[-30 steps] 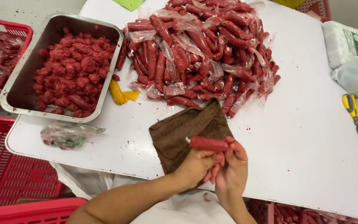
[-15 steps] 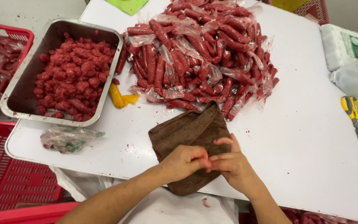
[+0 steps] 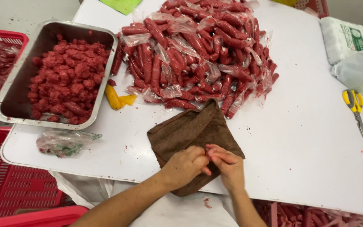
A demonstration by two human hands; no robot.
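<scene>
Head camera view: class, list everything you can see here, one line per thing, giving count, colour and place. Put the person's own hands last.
table: one, white, fills the view
wrapped sausages: a large pile, red in clear plastic, top centre of table
metal tray: one, silver, left, holds red meat pieces
cloth: one, brown, near edge, under the hands
yellow scrap: one, between tray and pile
crumpled plastic: one clump, clear, below tray
scissors: one pair, yellow handles, right edge
white packet: one, top right
crates: red, several, left and below table
left hand: on cloth, fingers meeting the right
right hand: on cloth; contents hidden
</scene>
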